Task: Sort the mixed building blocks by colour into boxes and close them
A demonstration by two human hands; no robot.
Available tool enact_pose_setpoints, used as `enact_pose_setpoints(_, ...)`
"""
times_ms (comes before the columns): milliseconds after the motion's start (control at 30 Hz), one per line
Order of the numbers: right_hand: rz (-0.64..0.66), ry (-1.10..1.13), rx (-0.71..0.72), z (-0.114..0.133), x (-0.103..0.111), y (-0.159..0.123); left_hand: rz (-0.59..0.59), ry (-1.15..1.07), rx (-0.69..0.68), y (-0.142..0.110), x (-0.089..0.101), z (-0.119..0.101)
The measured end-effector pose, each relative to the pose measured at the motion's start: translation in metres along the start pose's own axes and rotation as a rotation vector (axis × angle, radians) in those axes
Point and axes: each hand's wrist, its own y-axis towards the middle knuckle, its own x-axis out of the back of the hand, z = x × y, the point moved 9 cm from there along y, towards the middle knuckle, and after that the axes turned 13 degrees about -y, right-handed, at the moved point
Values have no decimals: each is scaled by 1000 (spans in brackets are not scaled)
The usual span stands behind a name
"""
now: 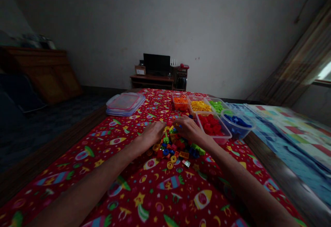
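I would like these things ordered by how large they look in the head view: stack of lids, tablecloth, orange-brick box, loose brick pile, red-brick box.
1. Tablecloth
2. Loose brick pile, partly covered
3. Stack of lids and red-brick box: too alike to rank
4. Orange-brick box

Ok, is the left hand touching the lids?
Apart. The head view shows a strip of red cloth between the left hand, at the block pile, and the lids.

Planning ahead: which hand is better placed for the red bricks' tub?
Probably the right hand: it is nearer that tub, while the left hand is across the brick pile.
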Motion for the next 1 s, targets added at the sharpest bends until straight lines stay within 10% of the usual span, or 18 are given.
enact_pose_setpoints(300,-33,-68,-11,-11,-6,2,-57,-305,-106,14,-3,13)
enact_pose_setpoints(633,-102,68,-72,-23,-4,-3,-12,-1211,182,21,-1,33)
enact_pose_setpoints(1000,-22,164,26,4,-18,0,61,-1404,253,18,-22,21)
